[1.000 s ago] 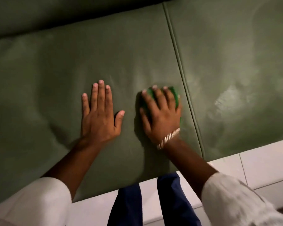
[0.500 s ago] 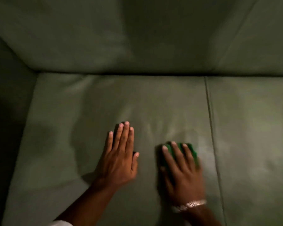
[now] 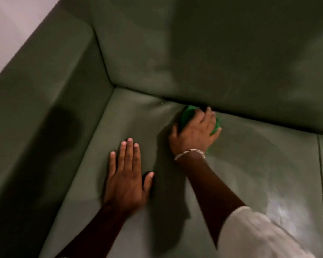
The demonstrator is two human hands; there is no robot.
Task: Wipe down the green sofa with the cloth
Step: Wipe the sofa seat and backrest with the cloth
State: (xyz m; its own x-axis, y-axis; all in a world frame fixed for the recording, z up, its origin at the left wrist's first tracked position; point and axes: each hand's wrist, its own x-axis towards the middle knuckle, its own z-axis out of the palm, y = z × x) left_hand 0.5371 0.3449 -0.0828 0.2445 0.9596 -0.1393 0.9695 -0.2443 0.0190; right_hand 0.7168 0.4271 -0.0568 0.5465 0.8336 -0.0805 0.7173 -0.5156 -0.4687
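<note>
Right-hand fingers point(image 3: 208, 113) curl over the cloth point(image 3: 187, 115), clenched on it, tips pushed to the far crease where seat cushion point(image 3: 250, 161) meets backrest point(image 3: 213, 62). Likely reason: dirt collects in that gap, so the cloth gets driven right into it w/ downward pressure. Bright green cloth is bunched under the right hand point(image 3: 195, 132), showing at the far-left side and past the knuckles on the right; most of it is hidden by the palm. A bracelet point(image 3: 190, 153) sits at the wrist, white sleeve point(image 3: 259, 233) further back near the lower right.

Left-hand fingers point(image 3: 128, 153) lie straight and spread, released, holding nothing. The left hand point(image 3: 127, 183) is flat on the cushion, near-left of the cloth hand, apart from it. Prob. a brace: it takes body weight while the person leans in to reach the back.

Outward: armrest point(image 3: 45, 108) rises at left, pale wall point(image 3: 11, 30) beyond it. A shiny patch near right suggests that part of the green sofa point(image 3: 231, 183) is already wiped; far corner left of the cloth looks not yet done.
</note>
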